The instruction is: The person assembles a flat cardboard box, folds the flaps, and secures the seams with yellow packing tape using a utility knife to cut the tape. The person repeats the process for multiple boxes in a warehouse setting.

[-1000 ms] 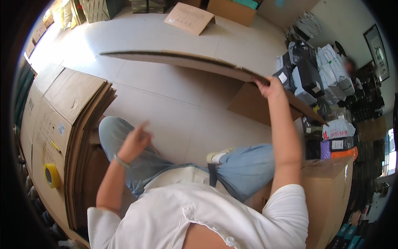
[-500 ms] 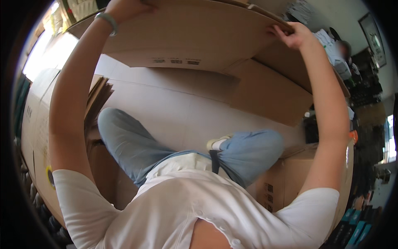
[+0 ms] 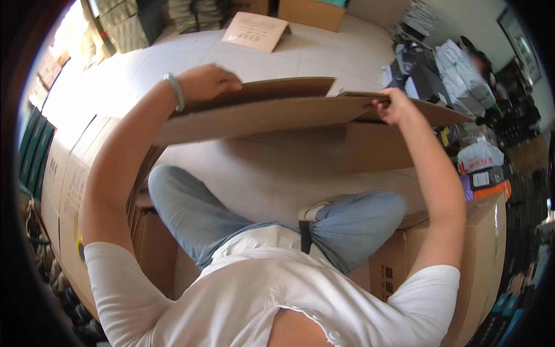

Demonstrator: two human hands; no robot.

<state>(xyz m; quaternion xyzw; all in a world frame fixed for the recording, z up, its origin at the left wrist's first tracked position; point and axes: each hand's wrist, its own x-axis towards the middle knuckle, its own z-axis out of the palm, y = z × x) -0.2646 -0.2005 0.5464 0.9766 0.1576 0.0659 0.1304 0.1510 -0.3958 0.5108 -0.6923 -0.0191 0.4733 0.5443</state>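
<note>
Pale floor tiles [image 3: 341, 52] run under the work, with light glaring in from the upper left. Against that, the right grip [image 3: 395, 106] is closed in a pinch, thumb and fingers taking the upper edge of a cardboard carton [image 3: 260, 118] right of its middle. The left grip [image 3: 202, 82] is half curled at the upper left edge; whether it clamps the board or merely rests there, I cannot tell.

Held clear of the floor just beyond the knees, the carton stretches wide between both arms, partly flattened, one panel standing behind the nearer one and a brown flap [image 3: 376, 147] angling down below the right grip. It looks light for its breadth, stiff across each panel but ready to hinge at the creases, and probably dry rather than slippery. Doubled edges near the folds seem the best hold; a loose flap would likely swing, and a hard pinch could crush the corrugation.

Further out, a stack of flattened cardboard [image 3: 81, 168] sits at the left with a yellow tape roll [image 3: 80, 250] partly hidden by the sleeve. A large box [image 3: 483, 243] stands at the right, and bagged parcels [image 3: 459, 66] pile up beyond.
</note>
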